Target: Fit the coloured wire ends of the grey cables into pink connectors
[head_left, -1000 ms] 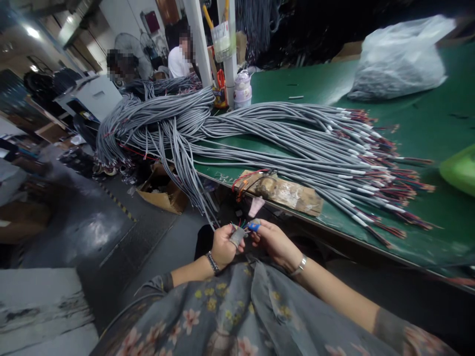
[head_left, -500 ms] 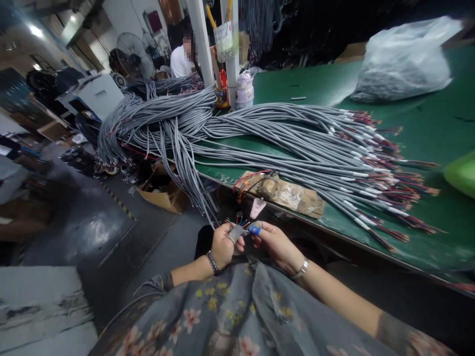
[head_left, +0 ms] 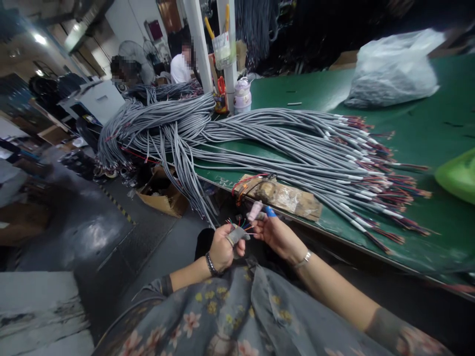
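Note:
My left hand (head_left: 223, 247) is closed around the end of a grey cable, and thin coloured wires (head_left: 239, 225) fan out above its thumb. A grey covering wraps that thumb. My right hand (head_left: 276, 235) is just right of the wires, fingers apart, with blue tape on one fingertip and a grey covering on another. I see nothing held in it; whether a fingertip touches a wire tip I cannot tell. Just beyond it, a small pale pink piece (head_left: 255, 210) hangs at the bench edge. A hanging bundle of grey cables (head_left: 185, 173) runs down toward my left hand.
Many grey cables (head_left: 267, 143) with stripped ends lie across the green bench (head_left: 315, 89). A taped wooden block (head_left: 293, 198) sits at its front edge. Behind are a white plastic bag (head_left: 393, 69) and a lilac bottle (head_left: 242, 95). A cardboard box (head_left: 163, 195) stands below.
My right hand has drawn away from the wires, and its fingers have spread, with the blue-taped fingertip now raised. My left hand stays closed on the cable; the wires look more fanned out.

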### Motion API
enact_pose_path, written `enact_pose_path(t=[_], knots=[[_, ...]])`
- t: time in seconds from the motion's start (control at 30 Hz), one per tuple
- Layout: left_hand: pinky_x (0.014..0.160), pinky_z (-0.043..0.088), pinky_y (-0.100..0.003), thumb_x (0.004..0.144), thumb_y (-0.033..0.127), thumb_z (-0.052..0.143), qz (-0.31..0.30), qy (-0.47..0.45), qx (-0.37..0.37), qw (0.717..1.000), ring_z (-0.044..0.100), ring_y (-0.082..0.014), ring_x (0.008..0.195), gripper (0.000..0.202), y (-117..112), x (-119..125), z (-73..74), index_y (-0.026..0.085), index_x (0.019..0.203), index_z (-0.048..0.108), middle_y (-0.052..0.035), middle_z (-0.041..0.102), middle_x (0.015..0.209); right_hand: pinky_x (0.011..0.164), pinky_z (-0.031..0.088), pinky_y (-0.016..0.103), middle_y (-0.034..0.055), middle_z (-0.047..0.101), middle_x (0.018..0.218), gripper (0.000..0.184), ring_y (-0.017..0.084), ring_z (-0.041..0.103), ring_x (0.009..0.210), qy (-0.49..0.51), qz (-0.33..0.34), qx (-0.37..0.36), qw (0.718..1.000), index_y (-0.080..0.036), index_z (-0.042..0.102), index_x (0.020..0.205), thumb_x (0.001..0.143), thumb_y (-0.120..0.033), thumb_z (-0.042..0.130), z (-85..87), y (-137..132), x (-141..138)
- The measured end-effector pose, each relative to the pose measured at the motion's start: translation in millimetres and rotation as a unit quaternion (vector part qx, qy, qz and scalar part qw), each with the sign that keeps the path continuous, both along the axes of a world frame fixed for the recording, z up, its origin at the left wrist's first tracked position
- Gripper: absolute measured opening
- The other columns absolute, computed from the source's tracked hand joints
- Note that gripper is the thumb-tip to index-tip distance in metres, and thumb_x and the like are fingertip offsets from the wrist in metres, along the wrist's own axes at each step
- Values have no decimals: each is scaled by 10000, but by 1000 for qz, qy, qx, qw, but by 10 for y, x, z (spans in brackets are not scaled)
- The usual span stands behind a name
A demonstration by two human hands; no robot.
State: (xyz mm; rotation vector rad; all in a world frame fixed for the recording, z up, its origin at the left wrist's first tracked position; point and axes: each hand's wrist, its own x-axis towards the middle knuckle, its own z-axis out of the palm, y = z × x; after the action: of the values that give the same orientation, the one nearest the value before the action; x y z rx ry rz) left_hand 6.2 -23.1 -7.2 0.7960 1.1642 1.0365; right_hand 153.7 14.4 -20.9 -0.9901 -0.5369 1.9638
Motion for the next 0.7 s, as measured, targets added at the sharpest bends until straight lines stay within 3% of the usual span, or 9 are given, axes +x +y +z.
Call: enact_pose_path(t=[0.2,0.33,0.7], knots=[[321,271,-206,546,545,717,-60,-32,-16,998,378,-66,280,427,61,26,24,167,567,520,31,484,378,534,422,247,-14,565,602,432,103,453,529,-1,-2,62,998,-201,663,720,624,-620,715,61,26,-53],[327,286,-212,537,495,725,-96,-78,-47,991,361,-68,264,398,115,19,23,180,575,485,43,470,361,547,428,256,-13,572,611,445,106,454,536,0,-26,52,998,-198,646,668,576,-623,743,78,48,-78],[315,295,-212,495,467,742,-95,-93,-77,988,358,-69,248,394,156,57,7,169,563,493,43,470,341,490,420,231,-22,589,564,376,104,486,512,54,-65,49,995,-191,683,656,573,-540,798,21,102,-157]])
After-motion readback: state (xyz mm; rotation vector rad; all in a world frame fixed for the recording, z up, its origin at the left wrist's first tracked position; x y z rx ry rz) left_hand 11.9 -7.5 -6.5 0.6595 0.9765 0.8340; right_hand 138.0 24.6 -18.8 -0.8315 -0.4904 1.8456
